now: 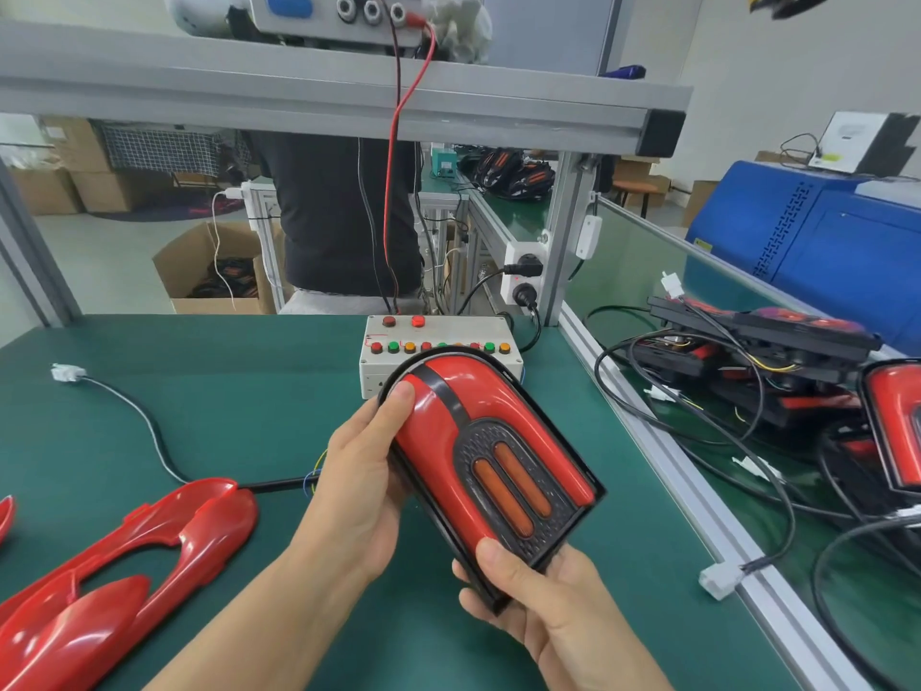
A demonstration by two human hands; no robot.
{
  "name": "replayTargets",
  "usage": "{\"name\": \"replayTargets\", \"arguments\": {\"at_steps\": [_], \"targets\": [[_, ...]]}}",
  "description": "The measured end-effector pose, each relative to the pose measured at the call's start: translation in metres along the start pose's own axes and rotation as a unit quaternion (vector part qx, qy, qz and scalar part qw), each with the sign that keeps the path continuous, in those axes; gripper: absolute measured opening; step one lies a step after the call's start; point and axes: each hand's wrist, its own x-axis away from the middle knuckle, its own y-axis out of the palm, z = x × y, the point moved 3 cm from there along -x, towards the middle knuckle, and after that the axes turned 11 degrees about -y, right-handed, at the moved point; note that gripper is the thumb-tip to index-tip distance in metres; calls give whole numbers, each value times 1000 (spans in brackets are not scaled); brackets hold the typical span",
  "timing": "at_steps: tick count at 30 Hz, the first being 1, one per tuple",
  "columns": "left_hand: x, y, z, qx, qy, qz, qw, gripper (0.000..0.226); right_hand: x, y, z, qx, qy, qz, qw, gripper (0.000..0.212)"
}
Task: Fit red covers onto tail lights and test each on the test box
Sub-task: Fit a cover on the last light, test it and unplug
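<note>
bench: green mat (239, 391) on an aluminium frame (563, 231) | overhead: grey shelf rail (349, 102) | floor: pale, with cardboard boxes (209, 271) | right: blue machine (822, 231) behind a glass divider (648, 251) | walls: white | light: even, perhaps from ceiling lamps

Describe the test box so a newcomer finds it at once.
On the green bench mat, look to the far edge, just beyond the tail light held in both hands. The test box is the pale grey case there, alone in carrying rows of red, green and orange buttons.
</note>
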Motion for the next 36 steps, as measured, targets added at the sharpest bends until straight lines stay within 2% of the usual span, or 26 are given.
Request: {"name": "replayTargets", "arguments": {"at_steps": [7,15,23,26,30,36], "targets": [[1,1,1,-2,-1,-2,1000,19,1,2,3,6,-3,-19,1000,88],[2,2,5,-6,-14,-43,999,32,-1,5,1,-8,-19,-9,1000,60],[3,3,4,-1,-18,-32,999,35,-5,-3,3,21,-20,-15,999,91],[1,3,4,-5,-22,-22,999,33,-5,-3,4,20,-10,-20,1000,92],[0,1,3,1,-22,-6,1000,17,-4,-2,6,9,-7,-20,1000,89],[1,4,5,-18,-3,-20,1000,38,-6,-2,6,13,-24,-6,1000,79]]}}
